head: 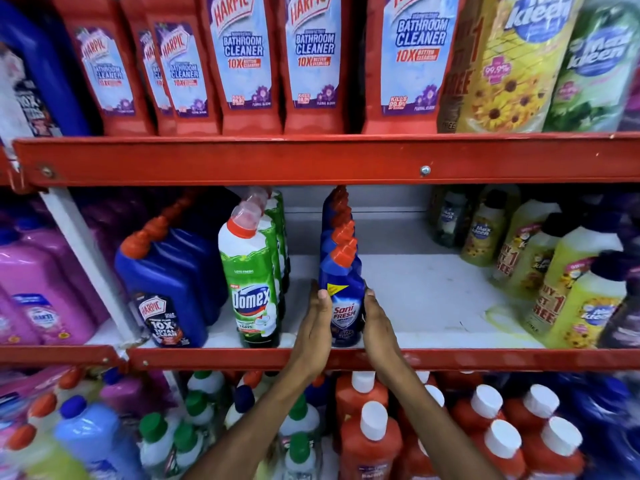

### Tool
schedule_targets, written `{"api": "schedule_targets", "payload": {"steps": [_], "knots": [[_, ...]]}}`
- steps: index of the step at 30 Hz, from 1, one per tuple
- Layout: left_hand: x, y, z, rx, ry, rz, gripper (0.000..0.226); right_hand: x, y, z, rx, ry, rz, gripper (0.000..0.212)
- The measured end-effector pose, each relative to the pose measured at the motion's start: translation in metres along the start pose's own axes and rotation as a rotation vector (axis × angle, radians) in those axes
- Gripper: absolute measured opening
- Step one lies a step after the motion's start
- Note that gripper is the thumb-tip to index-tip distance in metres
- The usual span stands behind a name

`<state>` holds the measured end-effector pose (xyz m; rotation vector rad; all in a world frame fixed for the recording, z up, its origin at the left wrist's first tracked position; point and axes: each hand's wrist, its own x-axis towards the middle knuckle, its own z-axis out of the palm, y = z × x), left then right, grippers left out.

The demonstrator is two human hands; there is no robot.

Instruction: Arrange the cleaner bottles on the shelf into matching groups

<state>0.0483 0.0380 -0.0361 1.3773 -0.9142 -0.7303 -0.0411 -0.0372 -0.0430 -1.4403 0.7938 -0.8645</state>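
Fingers of both hands pressed flat against the sides of the front Sani Fresh bottle, middle shelf.

Left hand on its left flank, right hand on its right; bottle upright, long axis vertical, red cap up, label facing out. It stands at the red front lip, heading a single file of like bottles running back. Domex bottle near on the left; bare shelf on the right as far as the yellow Max Kleen bottles.
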Motion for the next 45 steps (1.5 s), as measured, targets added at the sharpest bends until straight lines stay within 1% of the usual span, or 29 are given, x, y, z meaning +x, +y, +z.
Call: {"api": "schedule_targets", "payload": {"steps": [3, 6, 11, 12, 13, 15, 17, 19, 20, 22, 24, 25, 26, 28, 29, 30, 31, 32, 33, 35, 36, 37, 39, 40, 43, 45], "knots": [[0.001, -0.001, -0.001, 0.004, -0.006, 0.004, 0.078, -0.002, -0.001, 0.002, -0.004, 0.015, -0.011, 0.053], [0.0, 0.0, -0.001, 0.012, 0.006, 0.013, 0.105, -0.002, -0.002, 0.003, 0.002, 0.042, -0.013, 0.054], [0.007, -0.007, -0.004, 0.06, -0.016, -0.038, 0.114, -0.003, -0.005, 0.005, 0.026, 0.112, 0.001, 0.053], [0.003, -0.002, -0.006, 0.084, -0.03, -0.036, 0.111, -0.004, -0.006, 0.006, 0.046, 0.138, -0.013, 0.052], [-0.003, 0.004, -0.008, 0.134, -0.033, -0.024, 0.103, -0.007, -0.008, 0.008, 0.07, 0.182, -0.043, 0.051], [-0.021, 0.014, -0.013, 0.252, -0.002, 0.049, 0.082, -0.019, -0.015, 0.011, 0.104, 0.34, -0.178, 0.052], [-0.043, 0.016, -0.026, 0.32, 0.077, 0.211, 0.075, -0.038, -0.025, 0.016, 0.113, 0.529, -0.359, 0.048], [-0.06, 0.014, -0.046, 0.349, 0.178, 0.38, 0.064, -0.054, -0.035, 0.024, 0.094, 0.642, -0.533, 0.036], [-0.065, 0.011, -0.058, 0.36, 0.253, 0.463, 0.054, -0.062, -0.039, 0.03, 0.079, 0.637, -0.599, 0.031], [-0.069, 0.01, -0.079, 0.336, 0.436, 0.597, 0.038, -0.069, -0.041, 0.047, 0.028, 0.527, -0.667, 0.03], [-0.065, 0.013, -0.091, 0.261, 0.555, 0.631, 0.035, -0.068, -0.036, 0.07, -0.028, 0.342, -0.604, 0.034], [-0.06, 0.011, -0.097, 0.219, 0.581, 0.597, 0.039, -0.066, -0.032, 0.082, -0.053, 0.252, -0.544, 0.036], [-0.054, 0.008, -0.102, 0.175, 0.576, 0.52, 0.049, -0.062, -0.028, 0.095, -0.072, 0.179, -0.477, 0.038], [-0.042, 0.004, -0.114, 0.136, 0.494, 0.33, 0.071, -0.053, -0.021, 0.113, -0.103, 0.085, -0.344, 0.045], [-0.036, 0.002, -0.118, 0.121, 0.438, 0.246, 0.076, -0.047, -0.019, 0.119, -0.111, 0.045, -0.283, 0.046], [-0.03, -0.001, -0.12, 0.117, 0.372, 0.183, 0.07, -0.042, -0.017, 0.125, -0.118, 0.013, -0.233, 0.046], [-0.027, -0.002, -0.123, 0.125, 0.314, 0.153, 0.048, -0.037, -0.015, 0.129, -0.127, -0.008, -0.199, 0.045], [-0.026, -0.003, -0.124, 0.128, 0.261, 0.135, 0.025, -0.034, -0.012, 0.133, -0.145, -0.009, -0.176, 0.043], [-0.024, 0.0, -0.125, 0.142, 0.227, 0.141, 0.021, -0.032, -0.012, 0.136, -0.148, -0.006, -0.176, 0.042], [-0.022, -0.003, -0.127, 0.173, 0.187, 0.136, 0.025, -0.03, -0.009, 0.139, -0.147, 0.01, -0.179, 0.035], [-0.021, -0.003, -0.127, 0.18, 0.172, 0.139, 0.03, -0.03, -0.008, 0.14, -0.144, 0.023, -0.174, 0.031], [-0.02, -0.007, -0.129, 0.188, 0.162, 0.143, 0.042, -0.03, -0.007, 0.14, -0.145, 0.039, -0.174, 0.029], [-0.018, -0.011, -0.129, 0.206, 0.151, 0.147, 0.063, -0.03, -0.007, 0.141, -0.168, 0.065, -0.191, 0.033], [-0.019, -0.011, -0.128, 0.232, 0.153, 0.15, 0.067, -0.031, -0.008, 0.142, -0.191, 0.076, -0.179, 0.038], [-0.019, -0.009, -0.13, 0.237, 0.122, 0.186, 0.062, -0.03, -0.006, 0.142, -0.206, 0.084, -0.186, 0.045], [-0.018, -0.009, -0.132, 0.235, 0.108, 0.202, 0.066, -0.031, -0.008, 0.145, -0.191, 0.142, -0.18, 0.052]]}}
